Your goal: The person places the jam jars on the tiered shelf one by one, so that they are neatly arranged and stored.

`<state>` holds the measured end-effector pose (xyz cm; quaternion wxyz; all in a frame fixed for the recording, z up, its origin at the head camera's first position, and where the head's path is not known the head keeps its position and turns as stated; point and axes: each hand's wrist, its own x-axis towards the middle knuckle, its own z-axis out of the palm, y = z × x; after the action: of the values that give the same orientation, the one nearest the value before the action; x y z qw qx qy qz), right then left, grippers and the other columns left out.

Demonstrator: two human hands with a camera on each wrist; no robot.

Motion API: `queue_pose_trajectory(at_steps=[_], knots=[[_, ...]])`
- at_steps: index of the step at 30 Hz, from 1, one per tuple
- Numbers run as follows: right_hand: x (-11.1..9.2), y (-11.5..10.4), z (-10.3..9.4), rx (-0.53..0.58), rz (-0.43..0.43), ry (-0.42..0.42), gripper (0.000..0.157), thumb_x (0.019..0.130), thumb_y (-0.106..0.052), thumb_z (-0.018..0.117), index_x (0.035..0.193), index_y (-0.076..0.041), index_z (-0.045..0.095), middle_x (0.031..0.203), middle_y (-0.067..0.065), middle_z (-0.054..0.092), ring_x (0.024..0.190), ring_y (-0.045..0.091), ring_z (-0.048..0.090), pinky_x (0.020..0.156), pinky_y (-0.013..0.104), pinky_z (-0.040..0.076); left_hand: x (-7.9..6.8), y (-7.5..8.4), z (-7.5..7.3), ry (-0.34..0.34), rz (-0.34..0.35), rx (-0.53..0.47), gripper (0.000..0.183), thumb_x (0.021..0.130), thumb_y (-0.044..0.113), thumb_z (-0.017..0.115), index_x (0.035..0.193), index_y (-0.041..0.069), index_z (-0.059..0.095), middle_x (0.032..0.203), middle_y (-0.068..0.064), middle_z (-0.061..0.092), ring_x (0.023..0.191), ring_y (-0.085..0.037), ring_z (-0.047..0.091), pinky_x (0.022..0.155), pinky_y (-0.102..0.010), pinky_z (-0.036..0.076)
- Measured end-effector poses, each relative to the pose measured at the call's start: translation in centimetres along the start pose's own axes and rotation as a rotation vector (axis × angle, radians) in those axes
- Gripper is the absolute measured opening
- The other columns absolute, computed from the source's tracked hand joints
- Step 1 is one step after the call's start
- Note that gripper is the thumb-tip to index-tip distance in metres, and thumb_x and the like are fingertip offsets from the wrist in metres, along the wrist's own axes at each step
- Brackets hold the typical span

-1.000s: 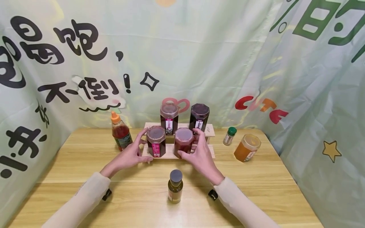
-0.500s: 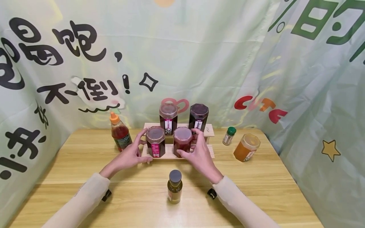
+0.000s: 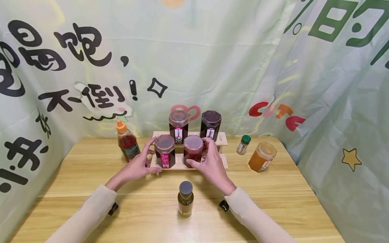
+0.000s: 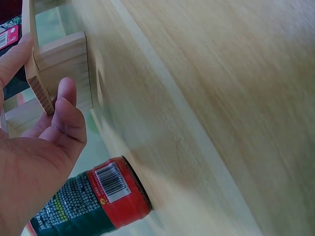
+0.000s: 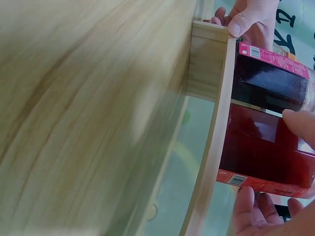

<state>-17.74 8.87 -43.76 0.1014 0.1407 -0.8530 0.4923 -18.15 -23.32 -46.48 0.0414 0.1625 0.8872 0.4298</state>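
A two-tier wooden rack (image 3: 222, 138) stands on the table with two jars on each tier. On the lower tier, a dark jar (image 3: 164, 152) with a pink label is at left and a red jam jar (image 3: 192, 146) at right. My right hand (image 3: 212, 165) grips the red jar, thumb on its front and fingers on its far side. My left hand (image 3: 138, 165) holds the lower tier's left end. In the left wrist view its thumb lies on the front edge of the rack (image 4: 64, 64), with fingers curled round the end.
Two dark jars (image 3: 178, 126) stand on the upper tier. A sauce bottle (image 3: 127, 143) with an orange cap is left of the rack. To the right are a green-capped shaker (image 3: 243, 145) and an amber jar (image 3: 262, 158). A grey-capped bottle (image 3: 185, 199) stands in front.
My right hand and the red jar have shifted very slightly left along the lower tier. The left hand keeps its place on the rack; the head view has drifted a little.
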Motion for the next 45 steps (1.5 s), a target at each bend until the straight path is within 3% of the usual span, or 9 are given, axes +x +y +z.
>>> queue_pose_trajectory(at_steps=[11,23,32,37,45], knots=[[-0.5,-0.3,-0.4,0.048,0.002,0.017,0.1,0.081,-0.027,0.1,0.159,-0.015,0.038,0.137,0.012,0.056,0.109,0.028,0.063,0.093,0.048,0.059,-0.1,0.1,-0.1,-0.006,0.002,-0.025,0.126,0.087,0.027,0.097,0.175,0.038,0.007,0.149,-0.033,0.056,0.064,-0.022,0.063,0.054,-0.037,0.054],[-1.2,-0.8,-2.0,0.08,-0.047,0.039,0.091,0.088,-0.025,0.096,0.158,-0.013,0.039,0.139,0.011,0.057,0.124,0.024,0.062,0.101,0.044,0.056,0.0,0.1,0.0,-0.012,-0.003,-0.034,0.126,0.088,0.027,0.096,0.175,0.039,0.007,0.15,-0.034,0.054,0.064,-0.022,0.063,0.053,-0.037,0.053],[-1.7,-0.2,-4.8,0.083,-0.055,0.08,0.078,0.092,-0.018,0.09,0.155,-0.01,0.044,0.138,0.016,0.059,0.125,0.029,0.062,0.099,0.049,0.055,-0.2,0.0,-0.1,0.006,0.013,0.002,0.126,0.088,0.026,0.096,0.176,0.037,0.007,0.147,-0.032,0.058,0.064,-0.021,0.063,0.054,-0.037,0.054],[-2.0,0.5,-6.9,0.071,-0.1,0.133,0.07,0.095,-0.012,0.086,0.153,-0.008,0.047,0.136,0.015,0.061,0.123,0.026,0.063,0.097,0.049,0.056,-0.2,-0.1,-0.1,0.003,0.015,0.002,0.125,0.088,0.028,0.096,0.176,0.038,0.007,0.148,-0.031,0.058,0.063,-0.02,0.062,0.053,-0.036,0.053],[-2.2,1.4,-10.8,0.045,-0.173,0.221,0.065,0.096,-0.004,0.083,0.151,-0.004,0.048,0.132,0.014,0.063,0.116,0.021,0.062,0.094,0.036,0.055,-0.1,0.1,-0.1,-0.002,0.015,0.0,0.125,0.088,0.028,0.096,0.176,0.037,0.007,0.148,-0.03,0.058,0.063,-0.021,0.062,0.052,-0.036,0.053]])
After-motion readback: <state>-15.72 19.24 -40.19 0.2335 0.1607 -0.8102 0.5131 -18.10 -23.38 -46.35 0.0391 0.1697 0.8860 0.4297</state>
